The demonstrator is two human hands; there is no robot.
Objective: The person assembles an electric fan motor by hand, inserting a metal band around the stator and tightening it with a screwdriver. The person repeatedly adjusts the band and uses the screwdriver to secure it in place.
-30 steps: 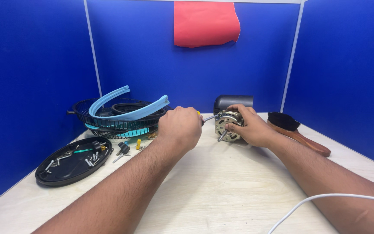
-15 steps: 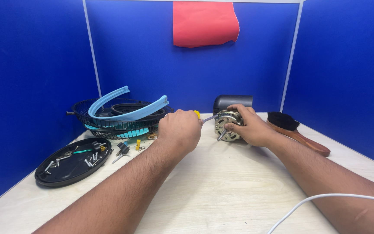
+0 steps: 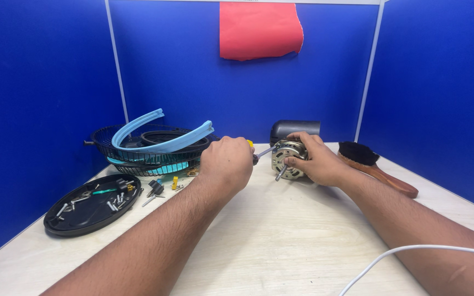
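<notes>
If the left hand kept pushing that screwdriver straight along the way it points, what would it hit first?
Most likely the motor: the left hand aims the screwdriver rightward at its metal face, steadied by the right hand. Whether the tip already touches is unclear.

Non-work items on the light wooden tabletop [image 3: 281, 241], clock positions taken from the table centre:

- 10 o'clock: stack of black wire fan guards [image 3: 138, 156] with two light-blue curved strips [image 3: 160, 137] lying across the top.
- 9 o'clock: black round tray [image 3: 91, 211] holding loose screws and small metal parts.
- Between tray and guards: a few loose small parts [image 3: 160, 189], one yellow, the rest dark.
- 2 o'clock: wooden-handled brush [image 3: 377, 167] with black bristles, handle pointing to 4 o'clock.
- 5 o'clock: white cable [image 3: 412, 252] curving in from the right edge.
- 12 o'clock: red cloth [image 3: 259, 30] hanging on the blue partition wall [image 3: 193, 71].
</notes>
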